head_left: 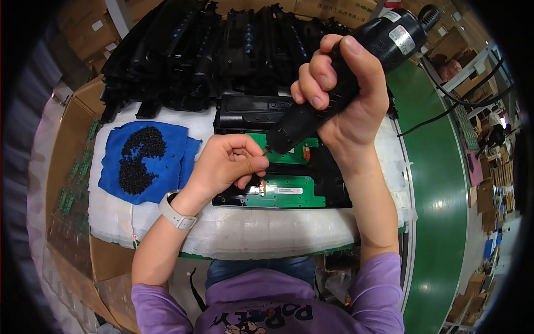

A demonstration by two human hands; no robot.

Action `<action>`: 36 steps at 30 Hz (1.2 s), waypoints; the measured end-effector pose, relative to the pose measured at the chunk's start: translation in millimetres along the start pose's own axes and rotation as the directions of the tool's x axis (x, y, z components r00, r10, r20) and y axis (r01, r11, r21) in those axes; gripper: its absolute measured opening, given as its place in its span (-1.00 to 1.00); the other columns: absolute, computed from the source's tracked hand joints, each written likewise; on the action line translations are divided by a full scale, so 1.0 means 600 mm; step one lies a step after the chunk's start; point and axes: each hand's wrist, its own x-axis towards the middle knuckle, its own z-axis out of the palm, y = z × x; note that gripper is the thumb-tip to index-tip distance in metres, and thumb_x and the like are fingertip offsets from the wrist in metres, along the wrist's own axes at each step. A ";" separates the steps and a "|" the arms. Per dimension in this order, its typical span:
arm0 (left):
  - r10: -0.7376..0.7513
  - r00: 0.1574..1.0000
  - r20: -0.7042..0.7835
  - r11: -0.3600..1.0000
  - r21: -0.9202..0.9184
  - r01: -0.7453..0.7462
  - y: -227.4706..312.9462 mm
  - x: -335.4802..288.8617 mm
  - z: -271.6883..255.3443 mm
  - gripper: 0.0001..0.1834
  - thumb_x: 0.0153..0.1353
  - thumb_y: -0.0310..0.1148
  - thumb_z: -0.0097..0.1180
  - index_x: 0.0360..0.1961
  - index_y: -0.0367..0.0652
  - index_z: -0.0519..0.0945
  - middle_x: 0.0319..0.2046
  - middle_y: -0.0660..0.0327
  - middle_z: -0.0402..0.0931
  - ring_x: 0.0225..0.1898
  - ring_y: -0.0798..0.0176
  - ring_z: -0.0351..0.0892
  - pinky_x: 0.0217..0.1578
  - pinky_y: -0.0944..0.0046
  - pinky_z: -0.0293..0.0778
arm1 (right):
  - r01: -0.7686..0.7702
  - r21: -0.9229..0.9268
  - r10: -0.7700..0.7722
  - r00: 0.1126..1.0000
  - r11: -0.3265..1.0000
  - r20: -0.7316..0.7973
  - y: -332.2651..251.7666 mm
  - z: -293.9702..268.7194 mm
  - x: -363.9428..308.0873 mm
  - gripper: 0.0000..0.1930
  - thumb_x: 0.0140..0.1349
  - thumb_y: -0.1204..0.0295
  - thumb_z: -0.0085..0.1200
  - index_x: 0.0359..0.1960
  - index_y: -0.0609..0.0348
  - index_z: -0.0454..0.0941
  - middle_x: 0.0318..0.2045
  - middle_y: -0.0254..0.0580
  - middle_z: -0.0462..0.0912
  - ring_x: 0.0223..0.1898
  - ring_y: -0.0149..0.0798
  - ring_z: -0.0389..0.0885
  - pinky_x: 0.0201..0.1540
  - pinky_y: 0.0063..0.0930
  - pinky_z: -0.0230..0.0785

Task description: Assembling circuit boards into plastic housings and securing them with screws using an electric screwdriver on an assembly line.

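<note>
My right hand (356,94) is wrapped round a black electric screwdriver (300,123), which slants down and left so that its bit points at my other hand. Thumb and forefinger of my left hand (231,161) are pinched right at the bit's tip; whatever sits between them is too small or hidden to make out. Under the two hands lie black plastic housings fitted with green circuit boards. The nearer circuit board (300,192) carries a white label. The farther circuit board (297,157) is partly covered by the screwdriver and my left fingers.
Two heaps of small black screws (146,143) lie on a blue cloth (114,161) at the left of the white-covered table (267,236). Black plastic housings (206,50) are piled along the back. A cardboard box (72,133) stands left; a green surface (439,222) runs along the right.
</note>
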 end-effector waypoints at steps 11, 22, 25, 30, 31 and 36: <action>0.129 0.908 -0.400 0.961 -0.175 -0.214 0.007 0.008 -0.020 -0.82 0.27 -0.36 0.01 -0.30 -0.28 0.49 -0.40 0.18 0.56 -0.45 0.49 0.46 -0.45 0.54 0.33 | 0.079 0.181 -0.053 0.988 0.980 -0.142 0.015 0.003 0.013 -0.78 0.15 0.30 0.03 -0.42 0.24 0.43 -0.73 -0.30 0.35 -0.76 -0.38 0.32 -0.59 -0.43 0.26; 0.176 0.861 -0.477 0.914 -0.246 -0.323 0.009 0.011 -0.035 -0.82 0.27 -0.63 -0.24 -0.13 -0.43 0.35 -0.03 -0.12 0.42 -0.05 0.17 0.53 -0.07 0.40 0.47 | 0.090 -0.384 -0.066 0.995 0.919 0.077 0.068 0.039 0.003 -0.77 0.07 0.38 0.07 -0.42 0.31 0.38 -0.74 -0.28 0.33 -0.76 -0.38 0.30 -0.67 -0.54 0.17; 0.143 0.876 -0.461 0.934 -0.230 -0.274 0.006 0.010 -0.046 -0.82 0.31 -0.56 -0.22 -0.14 -0.42 0.38 -0.09 -0.10 0.46 -0.17 0.24 0.56 -0.21 0.46 0.50 | 0.099 -0.368 -0.080 0.994 0.924 0.069 0.074 0.041 0.007 -0.78 0.07 0.38 0.08 -0.42 0.32 0.39 -0.74 -0.28 0.33 -0.76 -0.38 0.31 -0.67 -0.53 0.18; 0.057 0.895 -0.442 0.936 -0.287 -0.202 -0.001 0.013 -0.062 -0.81 0.33 -0.53 -0.24 -0.15 -0.42 0.39 -0.19 -0.03 0.50 -0.25 0.31 0.54 -0.30 0.47 0.47 | 0.135 -0.330 -0.120 0.991 0.934 0.066 0.089 0.037 0.014 -0.82 0.07 0.43 0.15 -0.46 0.30 0.45 -0.74 -0.31 0.41 -0.75 -0.46 0.36 -0.68 -0.61 0.20; 0.059 0.888 -0.455 0.906 -0.350 -0.240 -0.005 0.013 -0.060 -0.82 0.31 -0.55 -0.25 -0.16 -0.42 0.38 -0.18 -0.03 0.49 -0.20 0.28 0.54 -0.24 0.43 0.47 | 0.149 -0.273 -0.138 0.989 0.950 0.060 0.091 0.037 0.016 -0.85 0.05 0.47 0.21 -0.52 0.28 0.51 -0.75 -0.35 0.48 -0.75 -0.54 0.40 -0.68 -0.68 0.20; 0.107 0.852 -0.512 0.874 -0.360 -0.326 -0.004 0.015 -0.042 -0.83 0.26 -0.63 -0.26 -0.17 -0.42 0.36 -0.10 -0.05 0.43 -0.04 0.18 0.50 -0.01 0.32 0.44 | 0.151 -0.405 -0.122 0.988 0.902 0.096 0.098 0.037 0.014 -0.81 0.07 0.42 0.11 -0.45 0.31 0.42 -0.72 -0.26 0.41 -0.74 -0.41 0.37 -0.68 -0.58 0.23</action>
